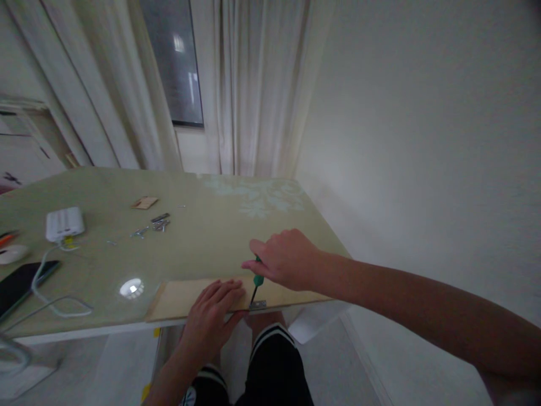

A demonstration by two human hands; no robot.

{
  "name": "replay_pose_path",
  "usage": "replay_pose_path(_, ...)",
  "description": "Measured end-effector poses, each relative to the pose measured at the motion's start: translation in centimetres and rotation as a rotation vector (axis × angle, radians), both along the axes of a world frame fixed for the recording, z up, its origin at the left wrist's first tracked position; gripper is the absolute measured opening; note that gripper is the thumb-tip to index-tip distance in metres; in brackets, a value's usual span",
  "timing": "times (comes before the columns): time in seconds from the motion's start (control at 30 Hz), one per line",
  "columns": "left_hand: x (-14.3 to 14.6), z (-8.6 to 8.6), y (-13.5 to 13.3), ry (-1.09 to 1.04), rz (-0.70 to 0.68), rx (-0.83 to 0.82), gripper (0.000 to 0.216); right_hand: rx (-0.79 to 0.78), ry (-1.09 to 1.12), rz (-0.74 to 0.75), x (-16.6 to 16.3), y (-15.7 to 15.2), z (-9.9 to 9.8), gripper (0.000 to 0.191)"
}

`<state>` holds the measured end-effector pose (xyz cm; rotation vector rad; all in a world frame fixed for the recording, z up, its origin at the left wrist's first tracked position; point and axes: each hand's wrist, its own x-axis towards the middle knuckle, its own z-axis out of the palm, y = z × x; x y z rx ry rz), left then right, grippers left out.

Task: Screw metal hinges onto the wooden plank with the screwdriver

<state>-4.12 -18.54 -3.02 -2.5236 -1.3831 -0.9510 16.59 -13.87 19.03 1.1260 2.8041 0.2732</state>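
Note:
A screwdriver (258,280) with a green handle is gripped from above in my right hand (287,259). Its shaft slants down to a small metal hinge (258,305) at the near edge of a pale wooden board (177,298); the tip's exact contact is too small to make out. My left hand (213,310) rests its fingers on top of the board, left of the hinge, with the thumb along the front edge close to the metal. The board lies flat along the table's near edge, partly covered by both hands.
On the green table (203,237) lie loose hinges (160,223), several screws (139,232) and a small wooden piece (144,202). A white box-shaped device (65,224), a cable (36,287) and a dark phone (25,285) are at left. A wall (422,141) borders the right.

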Motion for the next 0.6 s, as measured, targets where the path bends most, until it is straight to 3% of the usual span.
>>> replay_pose_path(0.1,-0.2,-0.6,0.1,-0.011,0.020,0.041,0.025,-0.052,0.000,0.346,0.0,-1.5,0.1,0.025)
replay_pose_path(0.17,-0.3,-0.9,0.1,-0.021,0.021,0.075,0.023,-0.054,0.038,0.485,-0.1,-2.5,0.0,0.020)
replay_pose_path(0.23,-0.3,-1.0,0.2,-0.020,0.021,0.063,0.022,-0.033,0.063,0.423,-0.4,-2.7,-0.2,0.022)
replay_pose_path(0.37,-0.1,-0.3,0.1,-0.007,0.012,-0.039,0.029,0.021,0.022,0.051,-0.7,-0.7,-0.5,0.047)
replay_pose_path(0.43,0.0,0.0,0.0,-0.010,0.006,-0.054,0.033,0.027,0.025,0.001,-0.5,0.1,-0.6,0.046)
replay_pose_path(0.5,0.1,0.0,-0.1,-0.014,0.021,-0.037,0.029,0.018,0.052,0.164,-0.2,0.1,-0.7,0.035)
replay_pose_path(0.6,0.1,-0.4,0.0,-0.011,0.039,0.033,0.025,-0.003,0.097,0.557,0.2,-1.2,-1.0,0.019)
